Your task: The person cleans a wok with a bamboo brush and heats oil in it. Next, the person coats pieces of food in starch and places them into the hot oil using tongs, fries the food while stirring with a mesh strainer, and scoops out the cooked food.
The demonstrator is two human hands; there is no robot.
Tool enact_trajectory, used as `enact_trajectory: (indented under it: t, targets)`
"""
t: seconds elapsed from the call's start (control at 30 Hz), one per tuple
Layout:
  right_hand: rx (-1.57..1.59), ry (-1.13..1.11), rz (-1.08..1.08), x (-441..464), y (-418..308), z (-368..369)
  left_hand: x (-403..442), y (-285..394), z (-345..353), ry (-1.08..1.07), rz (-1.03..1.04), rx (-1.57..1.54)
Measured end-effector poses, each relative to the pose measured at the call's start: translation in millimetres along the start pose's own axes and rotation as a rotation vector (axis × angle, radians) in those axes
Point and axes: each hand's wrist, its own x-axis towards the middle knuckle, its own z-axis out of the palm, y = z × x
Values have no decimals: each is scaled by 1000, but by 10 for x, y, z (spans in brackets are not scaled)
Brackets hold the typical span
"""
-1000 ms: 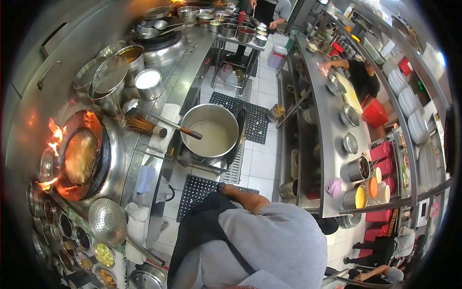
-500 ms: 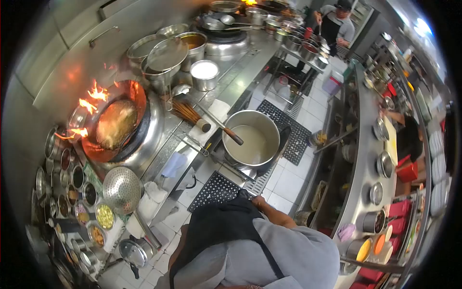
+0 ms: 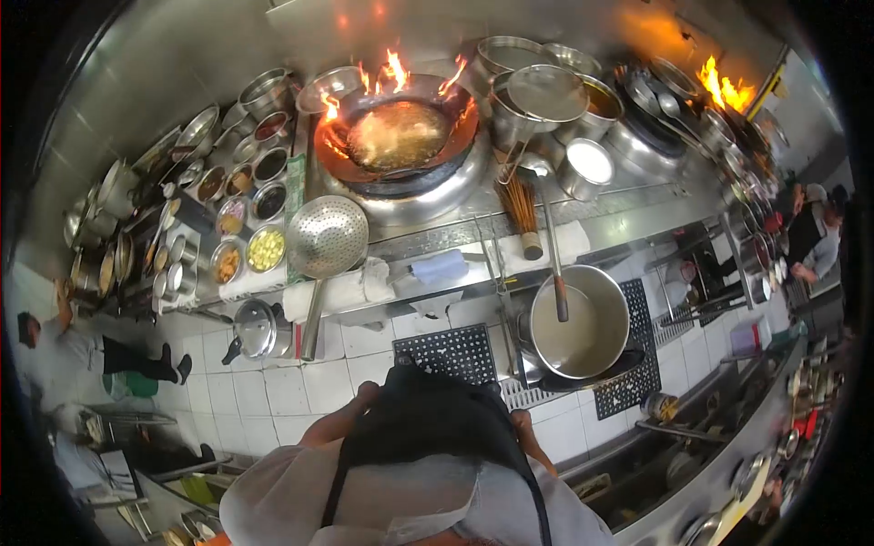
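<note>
My left hand (image 3: 367, 395) hangs at the left edge of my black apron (image 3: 432, 414), its fingers mostly hidden by the cloth. On the apron's other side is my right hand (image 3: 521, 422), low and small in view, so its grip is unclear. Ahead, a wok (image 3: 401, 127) with bubbling brown contents sits on a burner, flames along its rim. A perforated skimmer (image 3: 328, 237) lies at the counter edge, handle pointing toward me. Right of it are a bamboo brush (image 3: 519, 207) and a ladle (image 3: 556, 255), whose wooden handle reaches over a big pot (image 3: 583, 332) of cloudy liquid.
Bowls of chopped ingredients (image 3: 265, 248) crowd the left counter. Folded cloths (image 3: 341, 291) line the front edge, with a lidded pot (image 3: 257, 329) below. Black rubber mats (image 3: 446, 355) lie on white tiles. One person (image 3: 810, 238) stands far right; another (image 3: 118, 350) is at left.
My view has swung left, so the wok and counter now lie straight ahead. My left hand and the people at left have come into view. The skimmer and ladle appear unmoved on the counter.
</note>
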Motion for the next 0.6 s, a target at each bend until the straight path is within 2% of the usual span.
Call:
enact_trajectory:
  t: [0.03, 0.1, 0.13, 0.27, 0.43, 0.53, 0.57, 0.6]
  targets:
    - [-190, 81, -196, 199, 291, 223, -43, 60, -37, -38, -53, -11]
    - [-156, 205, -354, 52, 230, -74, -111, 190, -111, -114, -156, -29]
    - [-134, 270, -431, 6, 191, -199, -146, 219, -118, -89, -114, 3]
    - [-205, 210, -397, 54, 266, -259, -185, 343, -50, -5, 28, 77]
    - [-520, 81, -322, 135, 388, -305, -40, 502, 10, 68, 24, 19]
    - [-501, 368, -604, 101, 552, -318, 48, 608, -3, 85, 11, -3]
    - [-377, 271, -612, 40, 592, -385, 81, 636, -18, 86, 7, -7]
    - [-347, 281, -621, 19, 601, -368, 89, 648, -13, 84, 3, -7]
